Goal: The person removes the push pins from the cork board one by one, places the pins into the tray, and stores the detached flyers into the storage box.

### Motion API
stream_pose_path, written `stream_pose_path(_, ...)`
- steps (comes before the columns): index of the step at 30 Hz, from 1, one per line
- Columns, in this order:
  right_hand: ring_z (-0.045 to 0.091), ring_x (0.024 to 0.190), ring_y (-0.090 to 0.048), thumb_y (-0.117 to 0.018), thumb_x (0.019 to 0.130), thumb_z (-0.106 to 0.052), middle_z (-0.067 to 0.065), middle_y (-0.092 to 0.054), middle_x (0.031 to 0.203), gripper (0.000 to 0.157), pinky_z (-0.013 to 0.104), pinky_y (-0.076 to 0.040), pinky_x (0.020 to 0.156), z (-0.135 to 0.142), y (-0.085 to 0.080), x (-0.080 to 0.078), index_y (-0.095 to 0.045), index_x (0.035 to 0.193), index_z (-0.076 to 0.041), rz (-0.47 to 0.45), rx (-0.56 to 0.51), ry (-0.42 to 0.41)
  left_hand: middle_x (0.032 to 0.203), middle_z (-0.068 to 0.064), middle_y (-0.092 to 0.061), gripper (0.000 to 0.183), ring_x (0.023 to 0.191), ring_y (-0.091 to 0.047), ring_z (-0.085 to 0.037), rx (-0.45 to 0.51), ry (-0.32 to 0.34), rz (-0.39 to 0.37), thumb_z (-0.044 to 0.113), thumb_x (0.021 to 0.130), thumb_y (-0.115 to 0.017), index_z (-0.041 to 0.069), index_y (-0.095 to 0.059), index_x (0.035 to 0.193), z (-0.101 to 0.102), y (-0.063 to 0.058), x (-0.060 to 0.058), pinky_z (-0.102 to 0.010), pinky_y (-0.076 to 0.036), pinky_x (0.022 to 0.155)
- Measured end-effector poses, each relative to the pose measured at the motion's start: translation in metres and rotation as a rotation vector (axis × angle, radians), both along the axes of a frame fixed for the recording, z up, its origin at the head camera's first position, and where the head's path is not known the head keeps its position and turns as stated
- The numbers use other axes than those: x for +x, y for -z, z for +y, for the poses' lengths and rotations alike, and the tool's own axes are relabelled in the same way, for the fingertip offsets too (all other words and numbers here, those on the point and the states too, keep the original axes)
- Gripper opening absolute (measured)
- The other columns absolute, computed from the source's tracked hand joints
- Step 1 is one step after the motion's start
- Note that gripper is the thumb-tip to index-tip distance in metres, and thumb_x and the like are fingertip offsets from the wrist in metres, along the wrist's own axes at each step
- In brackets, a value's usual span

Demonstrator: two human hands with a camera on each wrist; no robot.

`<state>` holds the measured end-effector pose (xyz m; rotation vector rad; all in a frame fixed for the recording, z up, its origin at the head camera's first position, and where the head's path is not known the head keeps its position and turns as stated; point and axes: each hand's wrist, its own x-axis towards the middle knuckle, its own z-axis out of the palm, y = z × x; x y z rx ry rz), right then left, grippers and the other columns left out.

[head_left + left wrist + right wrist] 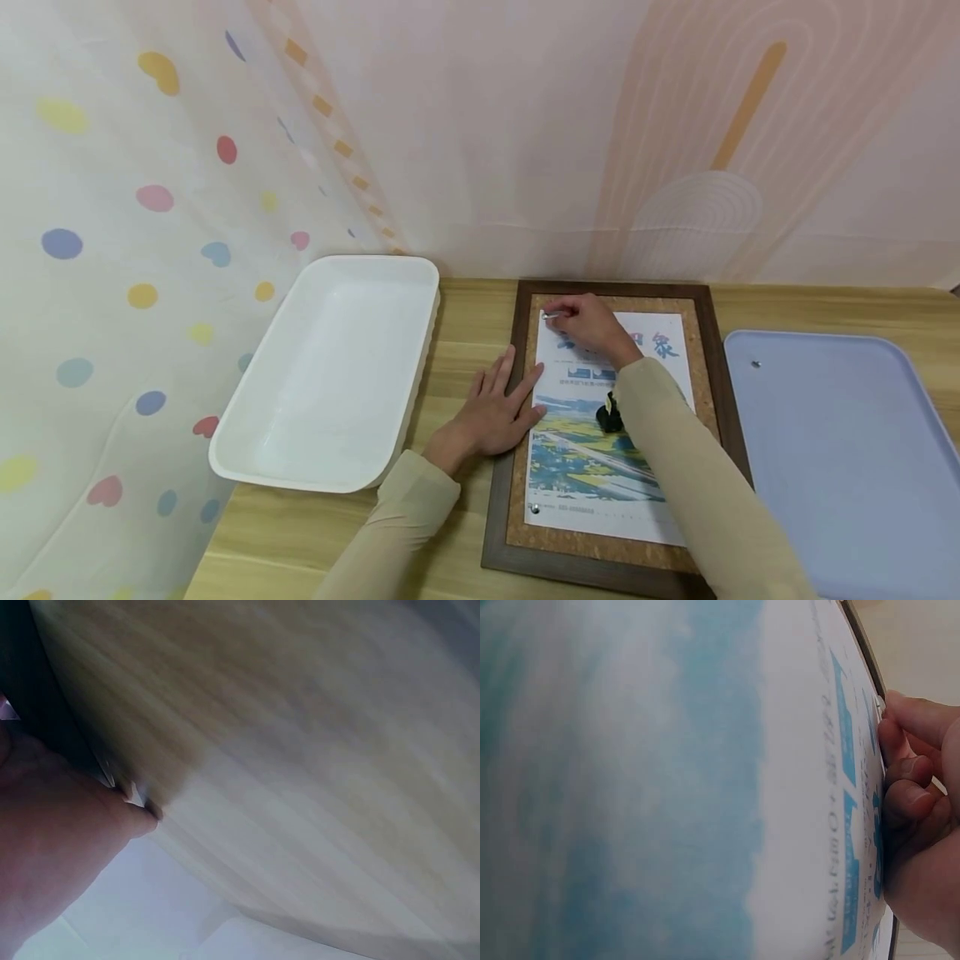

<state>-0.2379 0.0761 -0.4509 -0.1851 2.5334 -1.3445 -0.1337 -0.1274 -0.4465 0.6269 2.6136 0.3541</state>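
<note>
A printed poster (652, 333) with a blue, green and yellow landscape lies on a cork board (570, 542) with a dark wooden frame (504, 500). At the poster's upper left corner my right hand (592, 327) pinches a small silver pushpin (545, 316) between thumb and index finger; the other fingers are curled over the paper. My left hand (491, 419) rests with spread fingers across the left side of the frame, its fingertips reaching the poster's edge. Another silver pushpin (535, 508) sits in the poster's lower left corner. The right forearm hides part of the poster.
Left of the board stands a deep white tray (322, 475) on the wooden table (300, 525). A shallow pale-blue tray (840, 467) lies to the right, with a loose silver pushpin (756, 363) in it. A patterned wall covering (487, 167) rises behind the table.
</note>
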Motion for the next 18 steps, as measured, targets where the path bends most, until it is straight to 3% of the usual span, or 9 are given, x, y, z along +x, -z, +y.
stream_pose_path(9, 0.023, 0.095, -0.057, -0.060, 0.100, -0.020, 0.007, -0.066, 0.124, 0.024, 0.038, -0.047, 0.085, -0.005, -0.003, 0.003, -0.072, 0.121, -0.015, 0.020, -0.038, 0.005, 0.165, -0.013, 0.017, 0.064, 0.153, 0.008, -0.032, -0.009, -0.017, -0.007, 0.053, 0.106, -0.029, 0.029, -0.008, 0.161, -0.002, -0.001, 0.001, -0.057, -0.003, 0.120)
stream_pose_path(18, 0.023, 0.100, -0.060, -0.062, 0.099, -0.020, 0.007, -0.067, 0.123, 0.023, 0.038, -0.048, 0.086, -0.015, -0.001, 0.004, -0.074, 0.116, -0.013, 0.001, -0.117, 0.076, 0.164, -0.013, 0.019, 0.064, 0.153, 0.008, -0.031, -0.024, -0.022, 0.004, 0.053, 0.105, -0.029, 0.030, -0.006, 0.161, -0.007, 0.001, 0.001, -0.057, -0.002, 0.120)
